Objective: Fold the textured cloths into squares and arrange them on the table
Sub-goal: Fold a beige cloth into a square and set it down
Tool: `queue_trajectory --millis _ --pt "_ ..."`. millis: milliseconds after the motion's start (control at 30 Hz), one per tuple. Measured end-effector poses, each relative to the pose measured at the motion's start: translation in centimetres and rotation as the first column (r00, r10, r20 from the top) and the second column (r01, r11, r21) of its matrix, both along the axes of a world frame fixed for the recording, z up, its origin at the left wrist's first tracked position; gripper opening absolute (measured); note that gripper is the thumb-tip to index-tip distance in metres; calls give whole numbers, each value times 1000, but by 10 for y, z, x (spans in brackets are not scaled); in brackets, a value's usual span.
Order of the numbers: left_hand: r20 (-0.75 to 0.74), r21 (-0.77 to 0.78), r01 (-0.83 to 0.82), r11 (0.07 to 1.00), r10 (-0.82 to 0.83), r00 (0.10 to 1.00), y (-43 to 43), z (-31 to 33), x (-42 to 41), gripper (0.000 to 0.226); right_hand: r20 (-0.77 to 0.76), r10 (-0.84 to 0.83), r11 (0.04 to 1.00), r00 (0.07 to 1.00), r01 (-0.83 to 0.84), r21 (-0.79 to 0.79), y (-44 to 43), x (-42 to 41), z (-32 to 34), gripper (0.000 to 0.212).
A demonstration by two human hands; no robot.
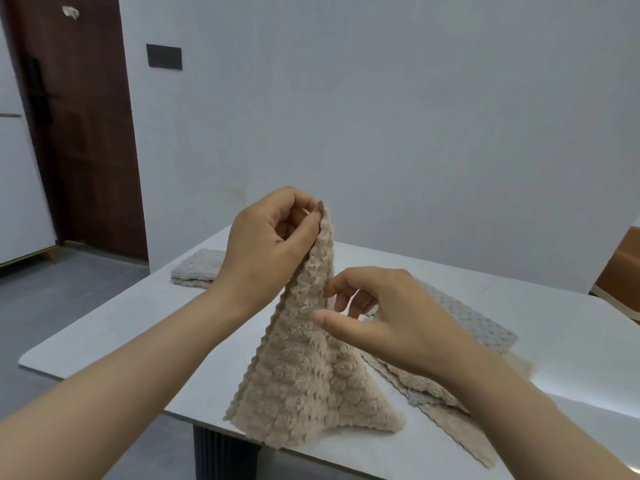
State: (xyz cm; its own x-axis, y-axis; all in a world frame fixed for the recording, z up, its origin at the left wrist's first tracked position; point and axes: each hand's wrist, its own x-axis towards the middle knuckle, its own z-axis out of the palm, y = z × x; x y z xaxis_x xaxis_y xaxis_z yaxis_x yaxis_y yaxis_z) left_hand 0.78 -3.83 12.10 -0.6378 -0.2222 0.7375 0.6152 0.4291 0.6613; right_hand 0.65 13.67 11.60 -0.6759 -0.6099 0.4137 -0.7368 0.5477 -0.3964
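Note:
My left hand [266,244] pinches the top corner of a beige textured cloth [304,375] and holds it up, so the cloth hangs in a tent shape with its lower edge on the white table [104,341]. Just to the right of the cloth, my right hand [384,320] hovers with loosely bent fingers; its fingertips are near the cloth's upper part and grip nothing. Under my right forearm lies a pile of unfolded cloths [478,327], grey-green on top and beige beneath. A folded pale cloth stack [197,268] sits at the far left of the table.
The table's near edge runs under the hanging cloth, with a dark ribbed table leg [225,459] below. A brown door [83,126] stands at the back left, and an orange chair [620,271] is at the right edge. Grey floor lies to the left.

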Motion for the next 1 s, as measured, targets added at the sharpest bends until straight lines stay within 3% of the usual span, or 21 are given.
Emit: queue_trajectory --millis 167,333,433,700,1000 --pt "-21 -32 2 999 -3 1000 9 7 -4 13 38 -19 998 999 22 -61 -8 3 -1 29" --pt "-19 -1 50 999 -50 999 21 12 -5 13 112 -34 974 993 58 -219 -15 2 1 21" --pt "-20 23 81 996 -81 997 24 14 -6 12 94 -44 961 995 68 -267 -17 0 -1 28" --pt "-57 35 44 998 -42 997 16 19 -9 13 49 -6 966 999 18 -259 -5 -10 -9 19" --pt "-27 80 -71 994 74 997 0 20 -18 14 115 -59 997 992 64 -42 31 -33 -39 34"
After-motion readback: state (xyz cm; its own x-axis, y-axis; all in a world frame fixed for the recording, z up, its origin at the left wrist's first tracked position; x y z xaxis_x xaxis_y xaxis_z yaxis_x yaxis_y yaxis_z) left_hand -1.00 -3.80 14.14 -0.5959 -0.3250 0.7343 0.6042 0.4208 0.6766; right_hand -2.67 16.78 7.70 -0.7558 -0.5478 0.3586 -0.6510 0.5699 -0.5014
